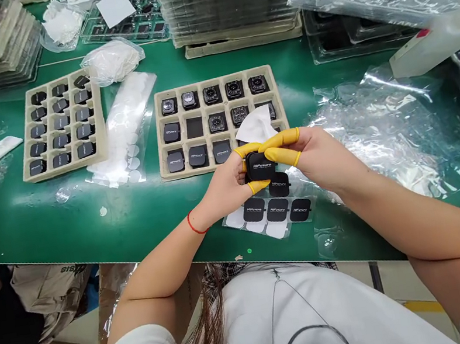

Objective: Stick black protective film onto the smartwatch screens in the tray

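Pinching the watch body above the bench's near edge, you are clamping it between your left hand and right hand, rightly touching it only with yellow-cotted fingertips, over the sticker sheet.

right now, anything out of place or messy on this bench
Nothing looks damaged. A white wipe covers cells on the right side of the middle tray. Loose clear film discs lie on the green mat left of that tray. The left hand and right hand pinch a black watch body.
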Available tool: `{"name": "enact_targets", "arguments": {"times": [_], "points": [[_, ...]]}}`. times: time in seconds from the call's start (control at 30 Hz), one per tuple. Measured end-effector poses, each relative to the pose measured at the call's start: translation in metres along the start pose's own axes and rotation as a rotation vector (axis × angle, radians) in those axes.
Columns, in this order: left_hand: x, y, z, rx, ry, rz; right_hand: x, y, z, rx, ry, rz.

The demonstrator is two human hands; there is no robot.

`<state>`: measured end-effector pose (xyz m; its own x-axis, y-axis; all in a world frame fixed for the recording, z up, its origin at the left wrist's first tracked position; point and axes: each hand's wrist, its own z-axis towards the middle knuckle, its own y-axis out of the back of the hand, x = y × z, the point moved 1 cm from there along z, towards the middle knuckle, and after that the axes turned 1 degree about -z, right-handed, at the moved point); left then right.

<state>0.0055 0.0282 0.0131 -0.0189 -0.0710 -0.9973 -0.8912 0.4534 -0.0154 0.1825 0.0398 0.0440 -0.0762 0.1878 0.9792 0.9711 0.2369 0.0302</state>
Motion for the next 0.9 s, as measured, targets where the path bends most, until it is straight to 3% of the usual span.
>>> {"name": "enact_targets", "arguments": {"times": [0.33, 0.67, 0.77, 0.9], "points": [[-0.0013, -0.0001, -0.0009, 0.011, -0.019, 0.072, -0.0019, 0.0022, 0.0013, 0.036, -0.033, -0.005], [-0.0005, 0.0006, -0.0014, 0.020, -0.017, 0.063, -0.0038, 0.0044, -0.0002, 0.039, 0.023, -0.102], [0.0020, 0.0005, -0.0015, 0.013, 0.000, 0.027, -0.0053, 0.0037, -0.0008, -0.003, 0.142, -0.290], [0.0050, -0.0004, -0.0012, -0.027, 0.052, -0.041, -0.0052, -0.0012, -0.0044, -0.175, 0.463, -0.710]]}}
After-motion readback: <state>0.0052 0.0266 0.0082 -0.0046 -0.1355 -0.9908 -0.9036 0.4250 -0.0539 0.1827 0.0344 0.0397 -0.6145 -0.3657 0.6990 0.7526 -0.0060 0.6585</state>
